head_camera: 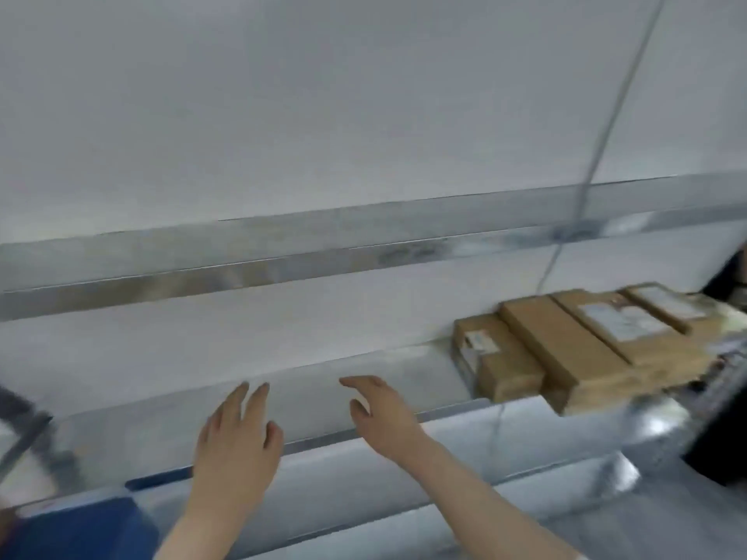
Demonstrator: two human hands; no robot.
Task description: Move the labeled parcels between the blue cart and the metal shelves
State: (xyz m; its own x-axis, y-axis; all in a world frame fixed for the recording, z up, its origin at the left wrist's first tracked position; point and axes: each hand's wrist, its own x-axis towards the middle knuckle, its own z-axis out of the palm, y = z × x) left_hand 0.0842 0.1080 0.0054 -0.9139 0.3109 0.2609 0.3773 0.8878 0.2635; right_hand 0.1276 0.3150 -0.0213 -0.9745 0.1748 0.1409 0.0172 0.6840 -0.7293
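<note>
Several brown cardboard parcels [582, 345] with white labels lie side by side at the right end of a metal shelf [169, 422]; the smallest one [495, 357] is nearest my hands. My left hand [236, 442] and my right hand [386, 418] both hover over the bare stretch of that shelf, fingers spread, holding nothing. The parcels are well to the right of my right hand. A corner of the blue cart [81, 527] shows at the bottom left. The picture is blurred by motion.
A higher metal shelf rail [283, 252] runs across above my hands, with a white wall behind. A thin upright post [598, 147] crosses the shelves at the right. Something dark [723, 418] stands at the far right edge.
</note>
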